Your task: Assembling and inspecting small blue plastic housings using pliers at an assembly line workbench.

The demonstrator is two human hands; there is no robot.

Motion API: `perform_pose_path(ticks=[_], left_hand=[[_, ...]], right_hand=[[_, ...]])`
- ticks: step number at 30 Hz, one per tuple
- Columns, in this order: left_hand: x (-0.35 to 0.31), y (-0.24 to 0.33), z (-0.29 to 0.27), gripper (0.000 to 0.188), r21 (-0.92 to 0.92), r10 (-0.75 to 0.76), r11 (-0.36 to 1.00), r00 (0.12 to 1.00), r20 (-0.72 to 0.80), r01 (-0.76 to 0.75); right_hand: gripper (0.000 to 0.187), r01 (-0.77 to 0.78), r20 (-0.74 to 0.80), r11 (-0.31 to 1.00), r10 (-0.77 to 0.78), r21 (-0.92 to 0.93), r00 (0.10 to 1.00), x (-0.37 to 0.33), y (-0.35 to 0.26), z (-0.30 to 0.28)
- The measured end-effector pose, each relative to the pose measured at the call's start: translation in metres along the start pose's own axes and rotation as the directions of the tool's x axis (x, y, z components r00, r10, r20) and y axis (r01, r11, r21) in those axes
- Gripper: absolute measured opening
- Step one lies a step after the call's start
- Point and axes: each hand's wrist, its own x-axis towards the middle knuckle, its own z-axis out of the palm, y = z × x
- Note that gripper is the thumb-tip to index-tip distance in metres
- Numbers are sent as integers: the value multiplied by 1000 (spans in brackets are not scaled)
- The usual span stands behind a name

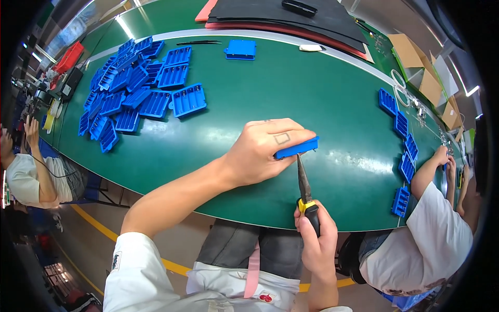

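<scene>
Evidently the left hand (262,151) pinches a blue tray (296,148) on edge beyond its fingertips, steadying it, while the right hand (314,239) grips pliers (305,193) pointing up beneath it.

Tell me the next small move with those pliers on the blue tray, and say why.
Probably close the pliers on the lower edge of the blue tray and nip there. The left hand holds the tray tilted on edge over the green table, and the right hand grips the yellow-and-black handles with the tips right at that edge.
</scene>
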Motion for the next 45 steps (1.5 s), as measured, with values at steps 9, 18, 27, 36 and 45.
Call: perform_pose_path(ticks=[9,18,27,36,45], left_hand=[[6,-5,-1,37,13,94,995,996,2,-94],[3,3,-1,37,-9,34,999,998,-50,-35],[3,-1,3,36,-63,46,997,997,-66,-50],[2,-3,4,35,-47,64,997,994,-85,-69],[1,-8,-6,39,-10,94,995,995,-21,-95]], right_hand=[[10,33,-21,996,-32,84,999,-6,4,-1],[17,106,0,994,-106,16,994,-3,-4,7],[20,65,-34,997,-63,52,997,-2,-6,11],[18,4,-102,993,8,120,995,-3,-8,17],[15,32,-11,999,-32,-1,999,-1,0,16]])
